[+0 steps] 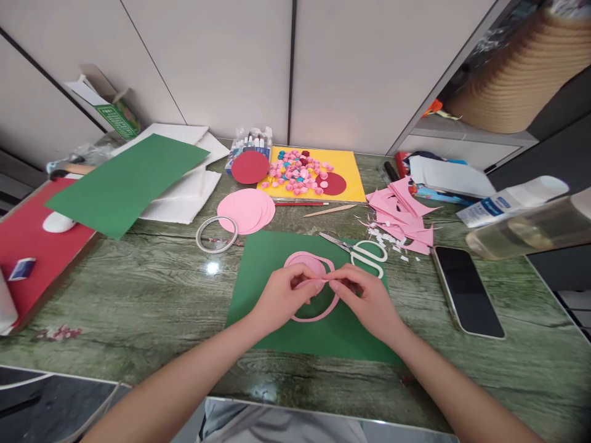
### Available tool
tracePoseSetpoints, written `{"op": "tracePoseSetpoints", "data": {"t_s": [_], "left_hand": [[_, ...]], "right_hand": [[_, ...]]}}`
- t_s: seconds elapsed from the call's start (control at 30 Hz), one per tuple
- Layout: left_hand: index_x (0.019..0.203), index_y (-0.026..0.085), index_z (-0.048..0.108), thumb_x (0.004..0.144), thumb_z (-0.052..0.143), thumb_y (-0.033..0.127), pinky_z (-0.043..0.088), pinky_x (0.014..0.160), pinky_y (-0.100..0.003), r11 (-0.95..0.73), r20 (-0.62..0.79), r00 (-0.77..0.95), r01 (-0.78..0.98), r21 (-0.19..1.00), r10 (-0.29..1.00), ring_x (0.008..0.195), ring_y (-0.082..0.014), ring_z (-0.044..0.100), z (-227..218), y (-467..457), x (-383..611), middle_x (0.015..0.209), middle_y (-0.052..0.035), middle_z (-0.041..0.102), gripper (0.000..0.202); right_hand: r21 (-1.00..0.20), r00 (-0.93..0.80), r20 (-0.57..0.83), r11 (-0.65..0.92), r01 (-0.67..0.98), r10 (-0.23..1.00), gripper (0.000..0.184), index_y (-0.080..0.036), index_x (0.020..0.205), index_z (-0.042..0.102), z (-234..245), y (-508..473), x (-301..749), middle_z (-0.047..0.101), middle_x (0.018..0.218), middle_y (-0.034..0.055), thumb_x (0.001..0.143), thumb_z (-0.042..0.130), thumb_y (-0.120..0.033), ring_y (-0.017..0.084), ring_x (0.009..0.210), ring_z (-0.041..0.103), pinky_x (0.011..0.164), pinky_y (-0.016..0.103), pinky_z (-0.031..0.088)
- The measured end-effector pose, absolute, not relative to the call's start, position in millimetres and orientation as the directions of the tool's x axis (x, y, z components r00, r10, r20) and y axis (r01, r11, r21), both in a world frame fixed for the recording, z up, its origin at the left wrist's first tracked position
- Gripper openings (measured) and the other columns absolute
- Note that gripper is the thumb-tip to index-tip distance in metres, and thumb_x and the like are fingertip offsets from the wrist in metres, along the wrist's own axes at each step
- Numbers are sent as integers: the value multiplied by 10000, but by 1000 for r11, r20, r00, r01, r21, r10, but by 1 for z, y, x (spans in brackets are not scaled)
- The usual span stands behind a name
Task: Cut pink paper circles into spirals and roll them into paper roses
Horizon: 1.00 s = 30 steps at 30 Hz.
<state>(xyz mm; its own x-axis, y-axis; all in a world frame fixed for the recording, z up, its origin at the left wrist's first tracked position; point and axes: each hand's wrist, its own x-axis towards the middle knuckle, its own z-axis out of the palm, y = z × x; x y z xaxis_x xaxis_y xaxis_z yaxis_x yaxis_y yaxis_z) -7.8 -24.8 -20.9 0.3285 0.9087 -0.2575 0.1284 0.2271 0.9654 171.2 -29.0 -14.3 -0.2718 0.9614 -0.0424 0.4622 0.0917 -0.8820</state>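
Note:
A pink paper spiral (316,319) is between my hands over a green sheet (268,255), its cut strip curving round in a loop. My left hand (286,295) pinches the pink paper with thumb and forefinger. Fingertips almost touching it, my right hand (367,298) is closed on the same strip; the exact pinched edge is partly hidden by the fingers. White-handled scissors (367,253) lie with blades parted on the sheet's upper right, just beyond my right hand.
Pink paper circles (242,209) and a tape roll (199,237) lie left. Behind are small rolled paper pieces (300,172) on a yellow sheet (344,161), a red pencil (302,203) and a wooden stick (329,211). Pink scraps (399,212), a phone (468,292) and a bottle (530,224) stand right.

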Motion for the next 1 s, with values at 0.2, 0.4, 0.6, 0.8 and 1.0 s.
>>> {"op": "tracePoseSetpoints", "data": {"t_s": [0.2, 0.4, 0.6, 0.8, 1.0], "left_hand": [[763, 143, 599, 764, 570, 360, 427, 553, -215, 216, -242, 326, 113, 970, 914, 608, -107, 527, -25, -25, -8, 709, -27, 604, 220], [741, 143, 598, 749, 586, 376, 423, 538, -211, 218, -243, 311, 113, 969, 919, 562, -93, 509, -25, -24, -7, 680, -17, 592, 234], [740, 144, 593, 754, 587, 370, 418, 542, -206, 229, -253, 321, 112, 967, 913, 552, -83, 502, -22, -24, -8, 673, -6, 575, 226], [745, 144, 598, 753, 583, 378, 417, 545, -211, 233, -258, 322, 112, 966, 911, 552, -87, 501, -20, -25, -8, 687, -12, 581, 234], [744, 149, 596, 750, 585, 395, 414, 543, -210, 233, -258, 317, 117, 966, 913, 555, -90, 503, -22, -25, -7, 683, -12, 584, 246]], "right_hand": [[-886, -291, -30, 109, 451, 956, 129, -213, 869, 646, -13, -30, 172, 550, 715, 11, 825, 540, -272, 135, 646, 516, 565, 248, 386], [-876, -288, -16, 126, 466, 957, 139, -215, 852, 654, -13, -30, 171, 548, 689, 11, 826, 543, -295, 134, 624, 508, 548, 248, 383], [-866, -275, -10, 129, 483, 961, 152, -216, 854, 650, -17, -30, 172, 542, 708, 12, 848, 509, -274, 134, 634, 493, 540, 242, 361], [-840, -282, -11, 145, 523, 959, 170, -220, 869, 647, -17, -31, 173, 560, 723, 20, 863, 482, -262, 137, 632, 499, 530, 243, 360], [-804, -288, 45, 206, 557, 956, 168, -216, 886, 633, -19, -32, 172, 571, 750, 26, 870, 467, -242, 148, 679, 523, 579, 254, 383]]}}
